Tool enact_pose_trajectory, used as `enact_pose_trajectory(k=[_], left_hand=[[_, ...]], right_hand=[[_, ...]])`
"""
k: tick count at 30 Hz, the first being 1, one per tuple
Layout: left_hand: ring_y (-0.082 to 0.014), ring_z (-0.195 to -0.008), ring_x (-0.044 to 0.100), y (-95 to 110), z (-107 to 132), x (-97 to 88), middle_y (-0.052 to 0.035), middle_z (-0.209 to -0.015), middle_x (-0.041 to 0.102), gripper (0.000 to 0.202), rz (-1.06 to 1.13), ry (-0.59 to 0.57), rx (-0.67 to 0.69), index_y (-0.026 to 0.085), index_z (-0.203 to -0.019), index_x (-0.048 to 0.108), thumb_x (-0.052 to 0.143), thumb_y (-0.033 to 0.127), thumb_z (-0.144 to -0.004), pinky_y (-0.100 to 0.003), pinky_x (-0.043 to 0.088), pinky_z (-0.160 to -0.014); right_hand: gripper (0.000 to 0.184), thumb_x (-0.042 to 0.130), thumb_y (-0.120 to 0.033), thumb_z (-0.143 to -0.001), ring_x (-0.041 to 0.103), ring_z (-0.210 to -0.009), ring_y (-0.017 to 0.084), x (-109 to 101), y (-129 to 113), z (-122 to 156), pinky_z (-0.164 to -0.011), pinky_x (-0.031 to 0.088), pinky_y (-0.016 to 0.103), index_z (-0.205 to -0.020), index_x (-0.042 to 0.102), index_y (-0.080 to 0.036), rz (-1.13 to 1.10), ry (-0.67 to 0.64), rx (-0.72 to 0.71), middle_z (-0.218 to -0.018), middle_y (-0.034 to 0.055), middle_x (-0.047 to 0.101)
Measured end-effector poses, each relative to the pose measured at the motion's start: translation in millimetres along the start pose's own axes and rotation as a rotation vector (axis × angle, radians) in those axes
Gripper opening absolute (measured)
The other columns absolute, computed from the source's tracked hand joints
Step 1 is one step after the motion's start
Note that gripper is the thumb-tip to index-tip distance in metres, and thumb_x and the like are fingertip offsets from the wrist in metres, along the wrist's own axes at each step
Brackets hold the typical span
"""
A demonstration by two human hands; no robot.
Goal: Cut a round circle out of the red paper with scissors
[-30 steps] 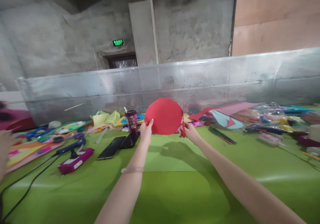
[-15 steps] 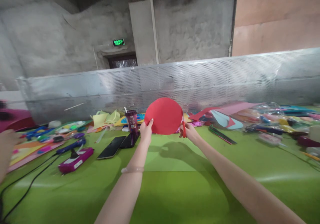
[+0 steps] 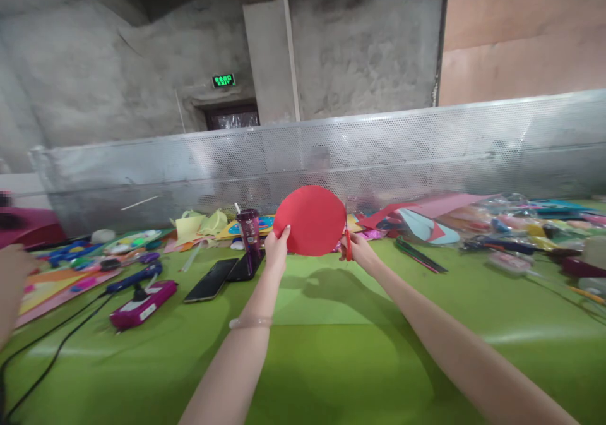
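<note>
My left hand (image 3: 276, 250) pinches the lower left edge of a red paper circle (image 3: 310, 220) and holds it upright above the green table (image 3: 331, 362). My right hand (image 3: 360, 251) grips red-handled scissors (image 3: 348, 242), whose blades meet the circle's right edge. Both arms reach out over a lighter green sheet (image 3: 322, 302) lying flat below the circle.
Two dark phones (image 3: 211, 280) and a purple tumbler (image 3: 249, 229) lie left of my left hand. A magenta case (image 3: 143, 304) with black cables sits further left. Coloured paper scraps (image 3: 421, 220) and craft packets crowd the far edge and right. Another person's hand (image 3: 12, 276) shows at the left border.
The scissors and circle have shifted very slightly; my hands otherwise stay in place. The other person's hand at the left edge has moved a little.
</note>
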State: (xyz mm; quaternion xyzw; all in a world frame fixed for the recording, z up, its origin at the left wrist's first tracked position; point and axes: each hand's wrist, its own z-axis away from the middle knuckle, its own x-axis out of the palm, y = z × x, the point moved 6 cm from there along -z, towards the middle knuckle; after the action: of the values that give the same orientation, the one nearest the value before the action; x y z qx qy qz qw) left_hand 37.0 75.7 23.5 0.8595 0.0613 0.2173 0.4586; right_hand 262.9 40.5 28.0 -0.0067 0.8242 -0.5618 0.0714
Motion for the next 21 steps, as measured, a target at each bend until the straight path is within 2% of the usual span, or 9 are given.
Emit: enact_pose_trajectory(k=[12,21], left_hand=[[-0.0229,-0.089,0.060,3.4,0.6,-0.4,-0.0098,-0.095,0.066,0.031,-0.018,-0.016,0.032,0.014,-0.092,0.065,0.064,0.036,-0.069,-0.036,0.044,-0.084],[-0.0228,-0.088,0.060,3.2,0.7,-0.2,-0.0089,-0.093,0.067,0.032,-0.020,-0.020,0.032,0.014,-0.091,0.064,0.064,0.037,-0.069,-0.036,0.044,-0.083]], right_hand=[[0.018,0.055,-0.030,-0.071,0.047,-0.042,0.008,-2.2,2.9,-1.0,-0.047,0.051,0.024,-0.062,0.046,-0.018,-0.017,0.011,0.034,-0.051,-0.0034,0.050],[0.025,0.053,-0.037,-0.072,0.047,-0.038,0.008,-2.6,0.5,0.9,-0.043,0.048,0.023,-0.059,0.042,-0.019,0.021,0.008,0.017,-0.045,-0.0040,0.050]])
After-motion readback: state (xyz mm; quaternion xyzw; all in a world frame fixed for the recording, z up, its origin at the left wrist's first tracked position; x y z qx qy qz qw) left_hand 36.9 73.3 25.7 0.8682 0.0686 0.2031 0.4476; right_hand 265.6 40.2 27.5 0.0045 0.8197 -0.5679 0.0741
